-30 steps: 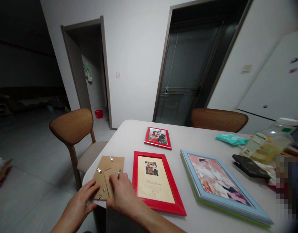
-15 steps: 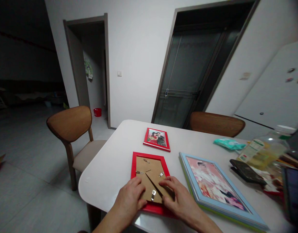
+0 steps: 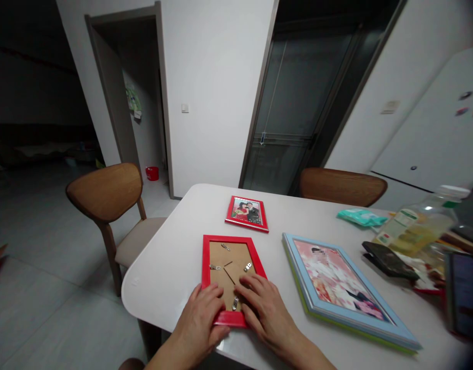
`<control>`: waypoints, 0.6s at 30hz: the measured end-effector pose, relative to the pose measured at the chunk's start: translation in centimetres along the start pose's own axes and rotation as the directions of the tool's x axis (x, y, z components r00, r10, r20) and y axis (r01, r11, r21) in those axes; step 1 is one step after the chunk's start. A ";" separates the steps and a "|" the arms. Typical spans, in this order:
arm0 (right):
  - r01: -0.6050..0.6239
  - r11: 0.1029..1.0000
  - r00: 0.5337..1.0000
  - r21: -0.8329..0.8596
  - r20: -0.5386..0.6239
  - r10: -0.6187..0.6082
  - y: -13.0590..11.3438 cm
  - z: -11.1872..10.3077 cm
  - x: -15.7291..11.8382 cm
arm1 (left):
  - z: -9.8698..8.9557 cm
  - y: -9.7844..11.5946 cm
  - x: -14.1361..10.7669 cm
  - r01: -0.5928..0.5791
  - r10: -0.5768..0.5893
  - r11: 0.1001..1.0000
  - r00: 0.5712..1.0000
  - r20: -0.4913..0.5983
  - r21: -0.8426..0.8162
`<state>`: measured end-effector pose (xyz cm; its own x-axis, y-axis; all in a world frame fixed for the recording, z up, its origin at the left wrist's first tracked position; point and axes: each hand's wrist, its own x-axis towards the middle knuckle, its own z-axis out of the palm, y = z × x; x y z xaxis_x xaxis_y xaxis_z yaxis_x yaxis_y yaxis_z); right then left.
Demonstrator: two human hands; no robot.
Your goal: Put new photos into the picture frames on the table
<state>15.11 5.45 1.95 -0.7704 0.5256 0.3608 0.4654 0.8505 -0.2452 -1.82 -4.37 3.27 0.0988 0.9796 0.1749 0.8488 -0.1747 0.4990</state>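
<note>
Face down on the table lies a red photo frame point(image 3: 206, 262), its brown backing board point(image 3: 221, 280) uppermost with small metal clips round the edge. A cut-out stand flap in the board lies flat. My left hand point(image 3: 200, 313) grips the near left corner, fingers over the rim and thumb at the near edge. My right hand point(image 3: 265, 308) rests across the near right part, its fingers outstretched on the flap and board, hiding that corner. Beyond stands apart a smaller red framed photo point(image 3: 247, 213), lying face up.
Right of my hands lie stacked larger frames, a blue photo frame point(image 3: 344, 290) on top. At the far right are a bottle of yellow liquid point(image 3: 432, 221), a teal packet point(image 3: 361, 217), a black wallet-like item point(image 3: 390, 261) and a phone point(image 3: 465, 293). Wooden chairs point(image 3: 105, 192) flank the table point(image 3: 170, 257).
The stand flap, raised earlier under my right hand, now lies flush with the backing board. My right fingers have flattened over it. The view has shifted slightly.
</note>
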 end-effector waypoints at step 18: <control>-0.100 0.995 0.994 -0.012 0.050 0.100 1.1 -1.6 1.8 | -0.2 -0.6 0.0 0.026 -0.026 0.999 1.000 0.007 -0.034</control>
<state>14.94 7.32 3.73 -0.7407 0.6064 0.2892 0.5449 0.7940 -0.2694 -2.48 -4.28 3.14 0.0805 0.9845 0.1556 0.8331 -0.1522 0.5319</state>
